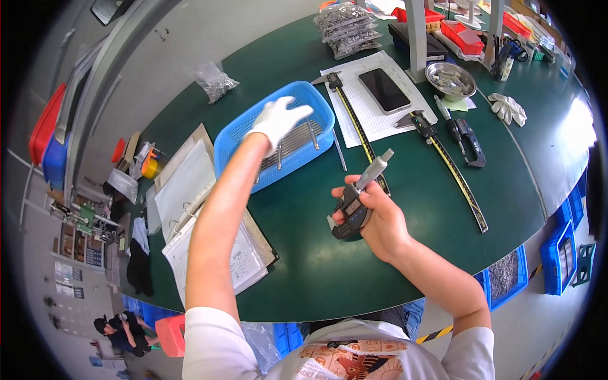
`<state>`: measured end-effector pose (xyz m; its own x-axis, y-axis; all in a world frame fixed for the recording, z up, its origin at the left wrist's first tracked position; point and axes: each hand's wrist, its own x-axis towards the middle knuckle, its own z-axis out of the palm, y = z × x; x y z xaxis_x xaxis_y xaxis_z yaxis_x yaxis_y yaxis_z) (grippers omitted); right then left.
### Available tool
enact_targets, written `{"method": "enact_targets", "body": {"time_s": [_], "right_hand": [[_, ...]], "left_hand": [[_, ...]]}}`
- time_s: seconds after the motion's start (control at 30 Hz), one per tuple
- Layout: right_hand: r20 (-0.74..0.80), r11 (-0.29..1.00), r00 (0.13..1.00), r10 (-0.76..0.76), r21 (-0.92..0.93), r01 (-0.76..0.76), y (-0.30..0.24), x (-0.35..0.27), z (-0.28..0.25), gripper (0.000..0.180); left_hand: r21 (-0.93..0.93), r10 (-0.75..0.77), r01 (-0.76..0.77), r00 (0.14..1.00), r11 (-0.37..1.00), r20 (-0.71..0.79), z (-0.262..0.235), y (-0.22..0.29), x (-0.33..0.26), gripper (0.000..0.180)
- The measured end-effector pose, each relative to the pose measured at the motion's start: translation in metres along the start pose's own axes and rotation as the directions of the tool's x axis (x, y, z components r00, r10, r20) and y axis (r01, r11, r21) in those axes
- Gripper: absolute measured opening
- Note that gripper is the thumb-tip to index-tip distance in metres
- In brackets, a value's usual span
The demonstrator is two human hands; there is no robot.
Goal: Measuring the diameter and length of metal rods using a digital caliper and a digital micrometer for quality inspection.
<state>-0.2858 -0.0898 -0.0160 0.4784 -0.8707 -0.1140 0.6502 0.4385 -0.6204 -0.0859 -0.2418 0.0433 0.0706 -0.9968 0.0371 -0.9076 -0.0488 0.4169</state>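
Observation:
My left hand, in a white glove, is over the blue perforated basket. Its fingers look spread and slightly blurred, and I see nothing clearly gripped in them. Beneath it, several thin metal rods lie side by side in the basket; one rod sits apart near the fingertips. My bare right hand is closed around a digital micrometer, its silver thimble pointing up and away. Another slim rod rests on the green table just right of the basket.
Two long calipers and a phone lie on or by printed sheets. A second micrometer, a metal bowl and a white glove are farther right. An open ring binder lies left; bagged parts stand behind.

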Motion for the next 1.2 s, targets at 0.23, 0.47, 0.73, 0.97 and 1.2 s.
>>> {"method": "enact_targets", "body": {"time_s": [0.23,0.47,0.73,0.97,1.2], "right_hand": [[-0.027,0.996,0.999,0.017,-0.083,-0.02,0.002,0.0,-0.003,0.038],[-0.022,0.994,0.996,0.083,-0.072,-0.084,-0.008,-0.006,-0.004,0.038],[-0.027,0.996,0.996,0.087,-0.023,-0.088,0.012,-0.001,0.006,0.043],[-0.048,0.998,0.998,0.028,-0.047,-0.03,0.015,-0.01,0.007,0.042],[-0.04,0.999,0.999,0.029,-0.043,-0.031,0.017,-0.008,0.0,0.037]], "left_hand": [[0.611,0.304,-0.502,0.863,0.612,0.404,0.017,-0.003,0.027,0.031],[0.633,0.104,-0.438,0.864,0.638,0.493,-0.012,-0.015,0.005,0.069],[0.533,0.028,-0.349,0.855,0.771,0.518,-0.002,-0.019,0.004,0.037],[0.494,0.076,-0.332,0.88,0.804,0.469,0.017,-0.013,0.017,0.059],[0.418,0.106,-0.304,0.894,0.856,0.435,0.019,-0.025,0.002,0.041]]}}
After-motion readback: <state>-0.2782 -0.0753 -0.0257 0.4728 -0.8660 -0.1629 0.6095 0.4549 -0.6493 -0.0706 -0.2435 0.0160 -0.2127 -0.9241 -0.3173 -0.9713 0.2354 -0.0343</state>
